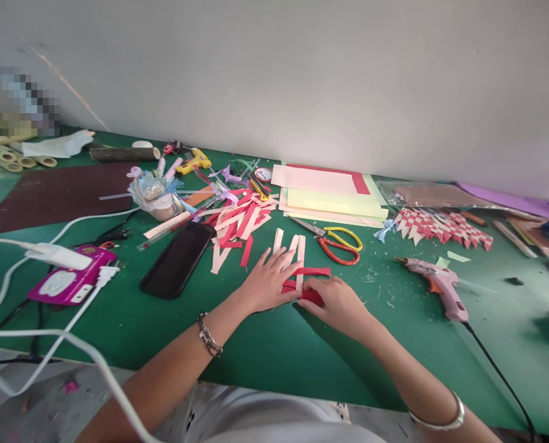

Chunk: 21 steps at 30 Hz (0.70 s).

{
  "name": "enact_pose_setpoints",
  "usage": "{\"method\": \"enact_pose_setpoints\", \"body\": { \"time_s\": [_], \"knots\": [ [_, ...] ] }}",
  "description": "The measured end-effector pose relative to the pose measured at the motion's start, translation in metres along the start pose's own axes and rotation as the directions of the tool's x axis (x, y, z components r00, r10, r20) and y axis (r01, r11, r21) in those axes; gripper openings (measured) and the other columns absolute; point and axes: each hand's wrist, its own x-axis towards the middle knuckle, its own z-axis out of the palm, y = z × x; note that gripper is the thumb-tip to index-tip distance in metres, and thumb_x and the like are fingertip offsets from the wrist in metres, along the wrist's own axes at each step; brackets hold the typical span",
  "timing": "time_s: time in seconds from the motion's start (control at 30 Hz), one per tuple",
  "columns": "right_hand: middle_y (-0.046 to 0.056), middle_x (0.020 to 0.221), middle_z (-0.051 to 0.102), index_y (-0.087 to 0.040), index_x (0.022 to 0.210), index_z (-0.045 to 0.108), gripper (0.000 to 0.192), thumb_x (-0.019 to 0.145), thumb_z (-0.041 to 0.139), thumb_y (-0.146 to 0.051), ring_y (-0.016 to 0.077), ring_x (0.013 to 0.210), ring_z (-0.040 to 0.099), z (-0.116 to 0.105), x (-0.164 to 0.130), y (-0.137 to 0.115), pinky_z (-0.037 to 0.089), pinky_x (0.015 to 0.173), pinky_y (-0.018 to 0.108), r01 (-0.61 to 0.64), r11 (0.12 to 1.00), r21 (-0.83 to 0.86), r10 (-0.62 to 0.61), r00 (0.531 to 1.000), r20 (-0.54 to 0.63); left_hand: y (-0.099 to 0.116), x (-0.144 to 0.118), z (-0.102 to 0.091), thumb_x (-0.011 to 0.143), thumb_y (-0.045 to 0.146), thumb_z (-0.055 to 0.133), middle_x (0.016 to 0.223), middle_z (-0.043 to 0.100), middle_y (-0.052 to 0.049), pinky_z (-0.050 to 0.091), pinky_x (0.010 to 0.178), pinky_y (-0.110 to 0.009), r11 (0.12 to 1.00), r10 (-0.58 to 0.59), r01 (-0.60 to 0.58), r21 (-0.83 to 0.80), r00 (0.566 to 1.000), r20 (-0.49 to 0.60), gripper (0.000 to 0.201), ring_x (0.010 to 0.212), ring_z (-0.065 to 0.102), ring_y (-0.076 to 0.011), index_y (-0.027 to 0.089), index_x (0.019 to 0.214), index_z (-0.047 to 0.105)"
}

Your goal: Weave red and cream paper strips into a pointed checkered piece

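My left hand (268, 281) lies flat with fingers spread, pressing down on cream paper strips (296, 244) that stand side by side on the green table (265, 344). My right hand (337, 303) is just to its right, fingers curled on a red paper strip (313, 271) that crosses the cream ones. The near ends of the strips are hidden under both hands.
Scissors (337, 243) lie just beyond the strips, a pink glue gun (440, 284) to the right, a black phone (178, 259) to the left. A heap of cut red and cream strips (240, 221), stacked paper sheets (332, 194), a woven red-white piece (442, 226), white cables (48, 332).
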Motion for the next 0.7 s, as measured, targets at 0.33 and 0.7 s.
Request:
{"method": "enact_pose_setpoints", "body": {
  "time_s": [0.33, 0.7],
  "knots": [
    [-0.002, 0.071, 0.065, -0.021, 0.078, 0.057, 0.016, 0.086, 0.044, -0.017, 0.0131, 0.062, 0.056, 0.002, 0.005, 0.009, 0.030, 0.087, 0.039, 0.027, 0.996, 0.080, -0.027, 1.000, -0.003, -0.025, -0.015, -0.010, 0.086, 0.062, 0.029, 0.149, 0.017, -0.008, 0.016, 0.109, -0.046, 0.997, 0.009, -0.011, 0.076, 1.000, 0.027, 0.069, 0.136, 0.016, -0.0252, 0.021, 0.141, 0.024],
    [0.005, 0.089, 0.064, -0.017, 0.091, 0.057, 0.014, 0.087, 0.044, -0.020, 0.0191, 0.082, 0.058, 0.006, 0.005, -0.009, 0.030, 0.083, 0.036, -0.016, 0.980, -0.198, -0.019, 0.985, -0.173, -0.023, -0.017, -0.007, 0.088, 0.061, 0.025, 0.149, 0.017, -0.008, 0.015, 0.109, -0.047, 0.994, 0.001, -0.007, 0.106, 0.998, 0.059, 0.066, 0.137, 0.013, -0.0255, 0.022, 0.141, 0.025]
  ]
}}
